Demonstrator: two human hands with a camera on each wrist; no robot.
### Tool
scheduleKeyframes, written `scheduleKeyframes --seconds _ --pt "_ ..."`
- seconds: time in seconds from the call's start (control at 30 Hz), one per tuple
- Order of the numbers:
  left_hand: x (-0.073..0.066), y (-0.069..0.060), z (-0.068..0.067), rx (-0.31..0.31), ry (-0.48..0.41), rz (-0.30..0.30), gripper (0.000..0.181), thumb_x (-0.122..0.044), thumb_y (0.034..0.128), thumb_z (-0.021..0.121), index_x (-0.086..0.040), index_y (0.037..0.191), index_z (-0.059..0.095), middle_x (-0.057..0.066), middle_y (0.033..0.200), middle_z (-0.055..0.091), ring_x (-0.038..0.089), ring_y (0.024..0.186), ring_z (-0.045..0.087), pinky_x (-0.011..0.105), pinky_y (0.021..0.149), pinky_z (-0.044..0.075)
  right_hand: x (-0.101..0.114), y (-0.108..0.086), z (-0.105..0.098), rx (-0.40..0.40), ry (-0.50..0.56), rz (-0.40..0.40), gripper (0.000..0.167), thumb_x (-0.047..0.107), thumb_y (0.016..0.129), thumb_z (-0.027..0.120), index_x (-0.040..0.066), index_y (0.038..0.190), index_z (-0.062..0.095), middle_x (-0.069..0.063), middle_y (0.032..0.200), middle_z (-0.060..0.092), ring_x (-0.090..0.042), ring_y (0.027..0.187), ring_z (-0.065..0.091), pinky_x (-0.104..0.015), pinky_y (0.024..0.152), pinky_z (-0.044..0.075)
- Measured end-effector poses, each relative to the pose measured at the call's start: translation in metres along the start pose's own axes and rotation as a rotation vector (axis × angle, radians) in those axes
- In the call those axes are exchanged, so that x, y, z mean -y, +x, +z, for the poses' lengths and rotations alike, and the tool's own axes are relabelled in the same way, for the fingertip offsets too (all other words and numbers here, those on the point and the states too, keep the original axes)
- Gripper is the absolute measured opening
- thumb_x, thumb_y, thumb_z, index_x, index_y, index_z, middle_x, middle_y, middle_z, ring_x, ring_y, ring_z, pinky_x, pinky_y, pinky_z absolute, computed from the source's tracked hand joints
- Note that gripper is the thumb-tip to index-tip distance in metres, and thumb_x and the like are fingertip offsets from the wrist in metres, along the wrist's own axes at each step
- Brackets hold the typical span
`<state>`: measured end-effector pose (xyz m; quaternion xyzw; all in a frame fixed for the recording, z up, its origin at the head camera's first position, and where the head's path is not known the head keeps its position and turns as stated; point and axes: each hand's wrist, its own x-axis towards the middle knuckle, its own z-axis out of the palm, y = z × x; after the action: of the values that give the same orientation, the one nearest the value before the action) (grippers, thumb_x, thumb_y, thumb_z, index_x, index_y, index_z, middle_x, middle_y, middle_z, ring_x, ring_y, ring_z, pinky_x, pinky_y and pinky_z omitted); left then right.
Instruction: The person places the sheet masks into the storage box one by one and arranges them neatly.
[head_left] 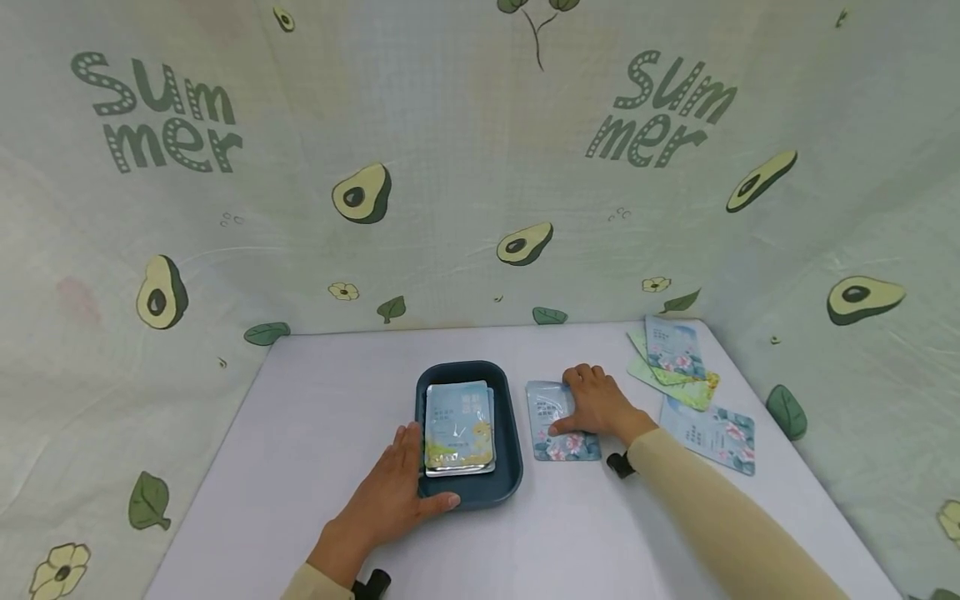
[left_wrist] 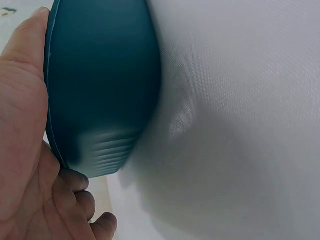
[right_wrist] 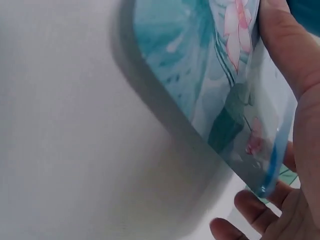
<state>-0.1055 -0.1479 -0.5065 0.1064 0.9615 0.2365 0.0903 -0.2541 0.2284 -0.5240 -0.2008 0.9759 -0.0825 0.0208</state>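
A dark blue tray [head_left: 480, 493] lies on the white table, holding a small stack of pale blue and yellow sachets [head_left: 459, 421]. Against its left side and near-left corner rests my left hand [head_left: 388, 492], fingers fairly straight along the rim and thumb at the near edge. The left wrist view shows the tray's outer wall [left_wrist: 107, 65] beside the palm. My right hand [head_left: 597, 403] grips a blue sachet with pink flowers [head_left: 547, 408] right of the tray. In the right wrist view this sachet [right_wrist: 172, 55] is tilted, between thumb and fingers, casting a shadow.
Several more sachets lie at the table's right side: a blue floral one [head_left: 675, 346] overlaps green ones [head_left: 660, 379], and another blue floral sachet [head_left: 712, 433] lies nearer. A cloth backdrop [head_left: 450, 125] with avocado prints rises behind the table [head_left: 337, 392] and along its sides.
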Motion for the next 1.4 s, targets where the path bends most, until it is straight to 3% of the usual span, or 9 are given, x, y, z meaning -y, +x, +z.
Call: scheduleKeyframes --seconds 0.27,0.37,0.5,0.67,0.73,0.87,1.03,1.23,1.4 --pt "-0.001 -0.001 -0.001 0.001 -0.002 -0.007 0.13 -0.076 0.0844 0.073 0.0 0.168 0.008 0.02 0.175 0.017 0.038 0.164 0.012 0.057 0.13 0.023 0.005 -0.008 -0.001 -0.239 -0.138 -0.042 0.098 0.069 0.067 0.092 0.005 0.13 0.053 -0.023 0.137 0.053 -0.046 0.117 0.054 -0.056 0.09 0.053" --pt "-0.001 -0.001 -0.001 0.0 -0.005 -0.007 0.131 -0.075 0.0842 0.073 0.001 0.168 0.009 0.02 0.175 0.018 0.038 0.164 0.013 0.057 0.13 0.024 0.008 -0.013 -0.003 -0.298 -0.136 -0.026 0.093 0.062 0.069 0.094 0.004 0.13 0.054 -0.024 0.138 0.052 -0.047 0.115 0.057 -0.056 0.09 0.056" --pt "-0.001 -0.001 -0.002 -0.001 -0.018 -0.007 0.13 -0.074 0.0846 0.074 0.001 0.168 0.009 0.021 0.175 0.018 0.039 0.164 0.013 0.058 0.129 0.025 0.011 -0.019 -0.002 -0.297 -0.084 0.024 0.085 0.05 0.076 0.094 0.004 0.134 0.052 -0.026 0.135 0.053 -0.041 0.102 0.06 -0.051 0.085 0.059" --pt "-0.001 0.0 -0.001 -0.006 -0.015 -0.007 0.129 -0.073 0.0846 0.075 0.001 0.168 0.01 0.021 0.175 0.019 0.039 0.164 0.013 0.058 0.129 0.025 0.012 -0.023 -0.001 -0.235 0.065 0.118 0.07 0.033 0.089 0.088 0.004 0.137 0.045 -0.026 0.124 0.052 -0.023 0.065 0.055 -0.035 0.057 0.055" --pt "-0.001 0.0 -0.001 -0.008 -0.011 -0.006 0.13 -0.073 0.0845 0.075 0.001 0.168 0.01 0.021 0.175 0.019 0.039 0.164 0.013 0.058 0.129 0.025 0.013 -0.023 -0.003 -0.215 0.155 0.158 0.065 0.025 0.092 0.085 0.005 0.139 0.045 -0.026 0.124 0.051 -0.02 0.06 0.053 -0.033 0.054 0.052" --pt "-0.001 0.001 -0.001 -0.008 -0.015 -0.009 0.129 -0.072 0.0845 0.076 0.001 0.168 0.01 0.02 0.175 0.019 0.038 0.164 0.013 0.058 0.129 0.024 0.018 -0.025 -0.013 -0.19 0.301 0.221 0.069 0.017 0.093 0.083 0.005 0.149 0.044 -0.031 0.13 0.047 -0.025 0.071 0.058 -0.041 0.067 0.057" --pt "-0.001 0.001 0.0 -0.009 -0.016 -0.014 0.13 -0.073 0.0837 0.076 0.001 0.168 0.011 0.019 0.175 0.018 0.038 0.164 0.013 0.058 0.129 0.025 0.025 -0.027 -0.025 -0.156 0.354 0.253 0.08 0.008 0.092 0.08 0.006 0.16 0.038 -0.039 0.135 0.051 -0.035 0.092 0.067 -0.055 0.082 0.059" --pt "0.002 0.002 0.001 -0.014 -0.001 -0.014 0.129 -0.074 0.0841 0.075 0.001 0.168 0.011 0.018 0.176 0.018 0.037 0.164 0.013 0.057 0.13 0.024 0.02 -0.024 -0.021 -0.112 0.426 0.274 0.067 0.008 0.095 0.075 0.009 0.156 0.048 -0.029 0.143 0.063 -0.034 0.104 0.069 -0.06 0.098 0.055" --pt "0.001 0.002 0.0 -0.005 0.006 -0.025 0.131 -0.075 0.083 0.075 -0.001 0.169 0.01 0.016 0.176 0.016 0.035 0.165 0.012 0.056 0.13 0.023 0.011 -0.023 -0.011 -0.128 0.443 0.28 0.057 0.017 0.098 0.075 0.009 0.15 0.053 -0.025 0.141 0.066 -0.033 0.103 0.07 -0.058 0.099 0.055"
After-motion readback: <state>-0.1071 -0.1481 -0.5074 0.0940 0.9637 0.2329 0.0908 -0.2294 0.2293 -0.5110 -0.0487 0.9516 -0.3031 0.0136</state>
